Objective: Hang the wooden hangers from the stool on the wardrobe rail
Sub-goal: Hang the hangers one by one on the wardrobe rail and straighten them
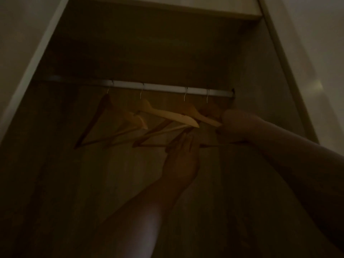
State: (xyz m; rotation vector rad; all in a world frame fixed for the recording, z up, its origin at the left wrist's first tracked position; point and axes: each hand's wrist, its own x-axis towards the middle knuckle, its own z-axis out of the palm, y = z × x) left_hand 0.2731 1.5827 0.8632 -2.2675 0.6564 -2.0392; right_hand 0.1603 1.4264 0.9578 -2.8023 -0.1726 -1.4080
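Observation:
Several wooden hangers hang by thin wire hooks from the pale wardrobe rail [167, 88] in dim light. The brightest hanger [167, 114] hangs mid-rail, tilted. My left hand [181, 157] reaches up from below with its back to me. Its straight fingers touch the lower bars of the middle hangers without closing on them. My right hand [233, 125] is curled around the right arm of the rightmost hanger [202, 116], whose hook sits on the rail near its right end. The stool is out of view.
A shelf board [167, 8] spans the wardrobe above the rail. The wardrobe's side walls [260, 90] close in left and right, and the right wall is just beyond my right hand. A dark hanger [93, 123] hangs at the rail's left part.

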